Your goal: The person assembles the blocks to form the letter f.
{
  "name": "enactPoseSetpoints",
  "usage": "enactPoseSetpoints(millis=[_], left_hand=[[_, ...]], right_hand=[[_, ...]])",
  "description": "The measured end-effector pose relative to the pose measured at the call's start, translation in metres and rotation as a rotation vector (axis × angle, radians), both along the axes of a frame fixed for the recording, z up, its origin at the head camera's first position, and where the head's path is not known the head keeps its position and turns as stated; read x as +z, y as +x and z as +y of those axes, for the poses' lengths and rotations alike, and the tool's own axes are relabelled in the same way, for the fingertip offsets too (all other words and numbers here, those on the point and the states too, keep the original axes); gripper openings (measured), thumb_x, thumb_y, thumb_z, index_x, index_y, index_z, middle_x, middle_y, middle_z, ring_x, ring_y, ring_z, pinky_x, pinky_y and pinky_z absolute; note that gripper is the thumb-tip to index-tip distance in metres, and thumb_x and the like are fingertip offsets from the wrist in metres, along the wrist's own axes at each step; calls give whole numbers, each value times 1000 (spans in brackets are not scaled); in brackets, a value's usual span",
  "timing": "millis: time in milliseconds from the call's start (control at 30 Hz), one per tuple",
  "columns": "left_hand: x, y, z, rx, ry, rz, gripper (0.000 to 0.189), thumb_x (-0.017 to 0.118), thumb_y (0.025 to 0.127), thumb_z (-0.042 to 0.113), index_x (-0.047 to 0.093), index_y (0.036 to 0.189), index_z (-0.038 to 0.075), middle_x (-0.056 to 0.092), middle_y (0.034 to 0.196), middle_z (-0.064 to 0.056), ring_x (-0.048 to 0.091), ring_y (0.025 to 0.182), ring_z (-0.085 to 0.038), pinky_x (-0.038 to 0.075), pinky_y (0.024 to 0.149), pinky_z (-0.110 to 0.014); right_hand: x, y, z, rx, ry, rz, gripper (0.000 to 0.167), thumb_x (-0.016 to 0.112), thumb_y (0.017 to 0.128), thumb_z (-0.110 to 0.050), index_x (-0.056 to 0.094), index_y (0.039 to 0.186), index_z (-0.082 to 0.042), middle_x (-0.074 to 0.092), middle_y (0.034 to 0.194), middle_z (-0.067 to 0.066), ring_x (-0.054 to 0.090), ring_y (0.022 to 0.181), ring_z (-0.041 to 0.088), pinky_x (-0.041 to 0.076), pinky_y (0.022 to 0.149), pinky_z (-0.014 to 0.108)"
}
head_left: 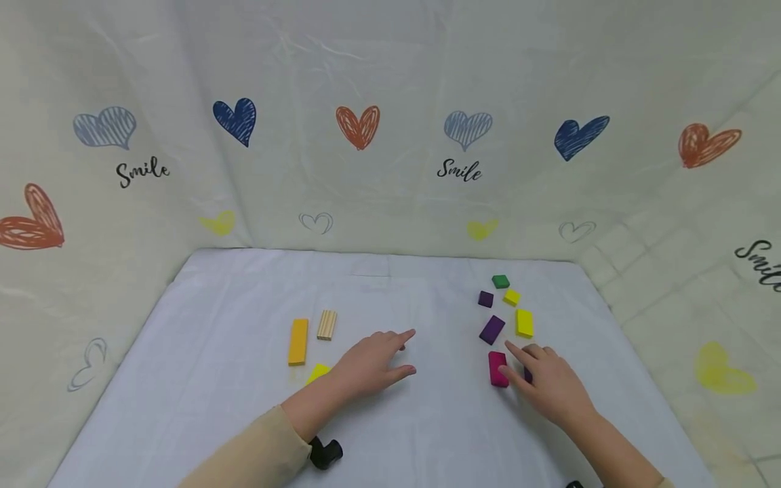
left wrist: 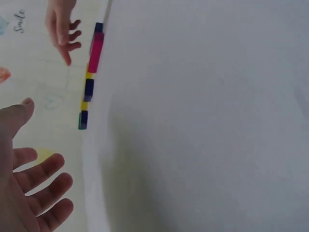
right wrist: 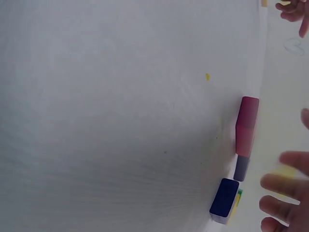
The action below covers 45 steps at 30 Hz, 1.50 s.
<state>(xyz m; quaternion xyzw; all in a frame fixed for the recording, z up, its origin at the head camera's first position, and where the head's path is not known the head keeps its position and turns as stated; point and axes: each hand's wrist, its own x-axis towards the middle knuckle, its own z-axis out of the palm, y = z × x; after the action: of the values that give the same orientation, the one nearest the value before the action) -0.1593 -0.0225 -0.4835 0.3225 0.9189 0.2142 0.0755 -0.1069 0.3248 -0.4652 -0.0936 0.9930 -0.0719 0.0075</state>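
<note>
My left hand [head_left: 372, 366] hovers over the middle of the white table with its fingers spread and nothing in them. Beneath its wrist a yellow block [head_left: 318, 372] is partly covered. My right hand [head_left: 552, 383] is over the blocks on the right, fingers loosely extended, holding nothing. In the head view its thumb overlaps a magenta block [head_left: 495, 366], and a dark blue block [right wrist: 225, 198] is mostly hidden behind its fingers. Just beyond lie a purple block [head_left: 491, 330] and a yellow rectangular block [head_left: 524, 323].
Farther back on the right are a small purple block [head_left: 485, 299], a small yellow block [head_left: 511, 297] and a green block [head_left: 500, 281]. On the left lie an orange block [head_left: 298, 342] and a striped wooden block [head_left: 327, 325]. A heart-printed curtain [head_left: 390, 190] surrounds the table.
</note>
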Motion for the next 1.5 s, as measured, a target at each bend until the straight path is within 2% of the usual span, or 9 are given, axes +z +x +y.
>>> enactPoseSetpoints(millis=[67,167,267,333,533,700,900,1200,1500], left_hand=[[1,-1,10,-4,1,-32,69,61,95,49,38,154,21,64,120,6,58,111,-13,48,92,-32],[0,-2,25,-7,2,-79,70,64,94,48,38,154,21,64,116,8,58,104,-9,49,86,-28],[-2,-4,39,-8,-1,-112,71,66,93,48,38,154,22,63,112,10,57,95,-5,49,80,-25],[-3,-6,47,-5,-1,-132,72,66,93,48,38,153,22,63,110,11,55,90,-3,48,78,-24],[-4,-12,75,3,15,-183,72,69,91,46,40,152,22,64,103,15,55,85,0,48,78,-22],[-4,-15,102,47,10,-253,72,74,88,43,43,150,26,64,95,16,55,80,0,48,77,-21],[-6,-13,132,81,-1,-304,70,78,85,38,47,147,29,61,84,17,54,73,-1,48,72,-20],[-10,-10,162,89,-23,-279,68,78,85,36,49,146,30,55,76,15,51,68,-4,43,62,-20],[-14,-15,174,97,-66,-267,67,79,83,37,52,144,26,54,74,12,50,67,-4,41,58,-21]], right_hand=[[0,0,-1,-15,-26,-21,61,65,92,-47,57,140,-10,62,117,16,55,108,38,49,90,56],[0,-2,-3,-45,-74,-81,60,65,93,-43,56,141,-9,62,97,7,57,90,29,54,77,44],[1,-4,-6,-83,-121,-164,61,66,93,-40,52,144,-8,54,79,-1,50,71,19,46,61,31],[2,-6,-9,-109,-145,-215,62,66,93,-37,50,145,-7,50,74,-4,46,65,15,40,56,27],[4,-10,-13,-164,-158,-291,63,66,94,-35,48,146,-4,53,74,-1,47,64,16,43,58,30],[0,-12,-13,-188,-158,-333,64,67,94,-35,48,145,-2,56,75,0,49,65,16,46,59,31],[-6,-12,-14,-195,-181,-333,63,67,94,-33,48,144,0,55,74,0,49,64,17,44,58,31],[-8,-14,-17,-217,-213,-334,62,67,95,-29,47,144,2,58,75,1,49,63,17,45,59,29],[-13,-18,-17,-202,-253,-334,58,64,96,-23,45,143,5,57,75,2,49,64,17,45,60,31]])
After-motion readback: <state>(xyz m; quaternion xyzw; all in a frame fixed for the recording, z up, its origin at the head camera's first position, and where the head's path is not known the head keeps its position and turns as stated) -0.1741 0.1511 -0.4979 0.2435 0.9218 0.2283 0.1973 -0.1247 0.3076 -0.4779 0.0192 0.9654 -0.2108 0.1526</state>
